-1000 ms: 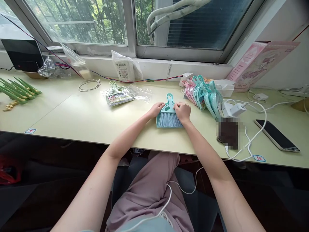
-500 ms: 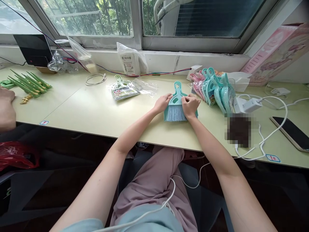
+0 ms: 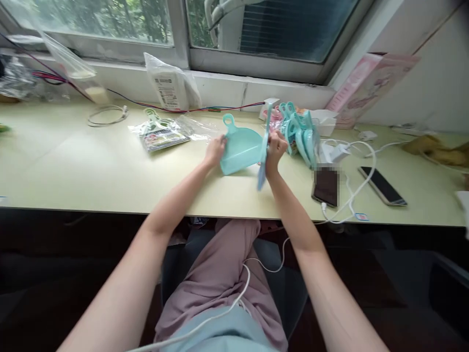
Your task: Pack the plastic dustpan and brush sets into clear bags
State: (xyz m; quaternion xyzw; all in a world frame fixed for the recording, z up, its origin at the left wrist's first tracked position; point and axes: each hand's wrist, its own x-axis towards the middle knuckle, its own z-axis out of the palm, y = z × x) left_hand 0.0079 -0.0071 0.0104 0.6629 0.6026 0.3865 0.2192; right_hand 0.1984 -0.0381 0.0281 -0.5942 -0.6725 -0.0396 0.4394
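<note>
A mint-green dustpan (image 3: 242, 148) is gripped at its left side by my left hand (image 3: 216, 149), its looped handle pointing toward the window. My right hand (image 3: 275, 149) is closed on a small hand brush (image 3: 264, 151) of the same colour, turned edge-on so its bluish bristles hang down. Brush and dustpan are side by side, the brush by the pan's right edge; I cannot tell whether they touch. Beyond my right hand lies a bunch of mint-green brush-and-dustpan sets (image 3: 298, 134) in clear wrap, with pink ones (image 3: 273, 117) behind.
A wrapped set with a green handle (image 3: 163, 134) lies left of my hands. Behind it stands a white plastic package (image 3: 170, 88). To the right are a blurred-screen phone (image 3: 325, 188) on a charging cable, another phone (image 3: 383, 186) and a pink box (image 3: 370, 88) by the wall.
The brush has come away from the dustpan: my right hand has lifted and turned it on edge, while my left hand keeps the pan. The view has swung to the right.
</note>
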